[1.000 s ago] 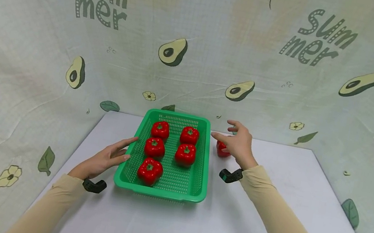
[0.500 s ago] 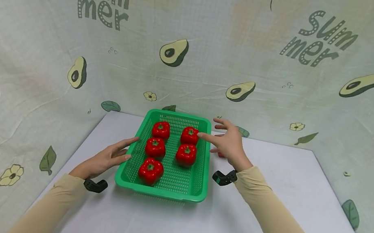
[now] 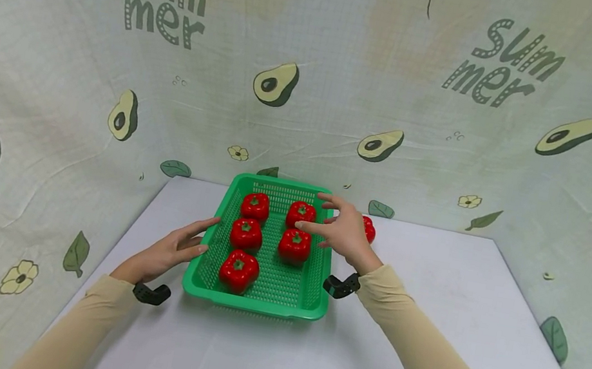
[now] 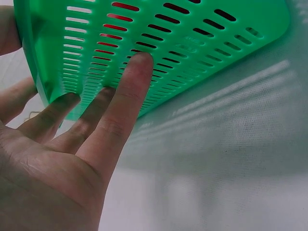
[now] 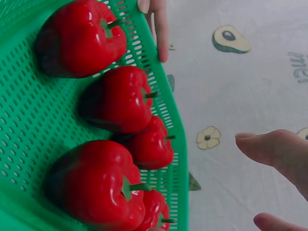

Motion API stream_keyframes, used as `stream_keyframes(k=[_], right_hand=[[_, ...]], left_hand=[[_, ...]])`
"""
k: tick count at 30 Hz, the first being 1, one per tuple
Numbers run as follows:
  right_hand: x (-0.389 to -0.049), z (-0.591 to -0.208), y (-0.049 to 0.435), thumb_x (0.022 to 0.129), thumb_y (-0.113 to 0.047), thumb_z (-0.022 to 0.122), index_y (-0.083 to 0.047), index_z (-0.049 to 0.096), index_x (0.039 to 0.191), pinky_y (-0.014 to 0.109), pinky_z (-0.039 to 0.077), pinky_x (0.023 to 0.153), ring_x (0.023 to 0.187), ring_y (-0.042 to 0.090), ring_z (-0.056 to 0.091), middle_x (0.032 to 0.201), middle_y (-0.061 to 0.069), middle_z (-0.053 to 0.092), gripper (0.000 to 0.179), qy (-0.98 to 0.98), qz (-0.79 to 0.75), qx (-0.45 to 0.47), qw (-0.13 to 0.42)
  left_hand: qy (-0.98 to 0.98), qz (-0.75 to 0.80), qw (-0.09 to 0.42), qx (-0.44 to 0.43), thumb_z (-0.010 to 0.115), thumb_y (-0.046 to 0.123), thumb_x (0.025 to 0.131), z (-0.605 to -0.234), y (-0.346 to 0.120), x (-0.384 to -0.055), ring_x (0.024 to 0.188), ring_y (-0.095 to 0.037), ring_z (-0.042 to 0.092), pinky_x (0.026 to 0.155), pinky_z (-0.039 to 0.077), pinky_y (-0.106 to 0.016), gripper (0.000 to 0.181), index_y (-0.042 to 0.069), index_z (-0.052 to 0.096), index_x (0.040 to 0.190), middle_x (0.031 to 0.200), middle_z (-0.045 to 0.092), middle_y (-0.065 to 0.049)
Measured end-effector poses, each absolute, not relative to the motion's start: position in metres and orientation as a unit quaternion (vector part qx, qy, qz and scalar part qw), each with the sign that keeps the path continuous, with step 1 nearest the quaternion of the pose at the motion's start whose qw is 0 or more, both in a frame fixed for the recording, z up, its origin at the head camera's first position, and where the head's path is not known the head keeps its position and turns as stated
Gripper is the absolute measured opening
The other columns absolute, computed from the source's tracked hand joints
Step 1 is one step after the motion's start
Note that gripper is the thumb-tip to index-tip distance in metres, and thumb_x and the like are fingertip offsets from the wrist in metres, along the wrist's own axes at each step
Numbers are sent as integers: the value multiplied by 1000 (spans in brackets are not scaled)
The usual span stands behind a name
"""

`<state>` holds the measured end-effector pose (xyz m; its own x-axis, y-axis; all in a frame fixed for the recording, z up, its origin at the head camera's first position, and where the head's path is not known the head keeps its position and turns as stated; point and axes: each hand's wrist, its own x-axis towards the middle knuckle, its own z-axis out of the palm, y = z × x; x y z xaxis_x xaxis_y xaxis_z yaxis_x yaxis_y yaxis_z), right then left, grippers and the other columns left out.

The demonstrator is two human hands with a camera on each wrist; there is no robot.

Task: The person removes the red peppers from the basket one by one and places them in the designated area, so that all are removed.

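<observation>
A green mesh basket (image 3: 252,305) holds several red bell peppers. In it, three peppers line the left side, including the front one (image 3: 238,271); at the right are a back pepper (image 3: 301,213) and a nearer pepper (image 3: 294,247). My left hand (image 3: 160,256) touches the basket's left side, and its fingers (image 4: 118,120) lie straight along the slotted wall (image 4: 192,36). Over the right rim hovers my right hand (image 3: 349,232), fingers spread and holding nothing, its thumb overlapping the right-hand peppers. Partly hidden behind that hand, another red bell pepper (image 3: 368,230) lies outside the basket.
A white-covered table (image 3: 427,311) extends around the basket. Behind it and at both sides hangs a pale cloth (image 3: 341,55) printed with avocados and lettering. Each wrist wears a black band, the right one (image 3: 340,285) close beside the basket.
My right hand has moved left from the loose pepper to above the basket's right side, with nothing in it. The left hand and the basket keep their places.
</observation>
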<state>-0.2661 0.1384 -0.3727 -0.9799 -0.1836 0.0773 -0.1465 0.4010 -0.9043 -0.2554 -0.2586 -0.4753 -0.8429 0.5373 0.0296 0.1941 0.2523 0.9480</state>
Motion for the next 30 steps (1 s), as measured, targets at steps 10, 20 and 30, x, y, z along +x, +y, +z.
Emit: stream_keyframes(k=[10, 20, 30], right_hand=[[-267, -387, 125, 89, -28, 93, -8, 59, 155, 39, 66, 66, 100, 35, 67, 147, 24, 60, 77, 862, -492, -117, 14], [-269, -393, 121, 89, -29, 94, -4, 56, 157, 35, 64, 66, 80, 26, 66, 144, 25, 63, 82, 876, -469, -112, 25], [-271, -400, 116, 88, -28, 95, -1, 58, 156, 34, 62, 71, 92, 31, 68, 148, 24, 63, 82, 890, -438, -125, 26]], left_hand=[[774, 566, 155, 238, 56, 20, 116, -477, -259, -257, 156, -54, 34, 118, 37, -74, 69, 13, 23, 176, 180, 17, -20], [775, 566, 151, 237, 56, 19, 116, -477, -259, -256, 156, -54, 34, 118, 38, -73, 68, 13, 24, 175, 180, 18, -20], [772, 569, 157, 235, 56, 19, 115, -475, -258, -256, 155, -55, 35, 116, 42, -71, 69, 12, 22, 176, 180, 17, -22]])
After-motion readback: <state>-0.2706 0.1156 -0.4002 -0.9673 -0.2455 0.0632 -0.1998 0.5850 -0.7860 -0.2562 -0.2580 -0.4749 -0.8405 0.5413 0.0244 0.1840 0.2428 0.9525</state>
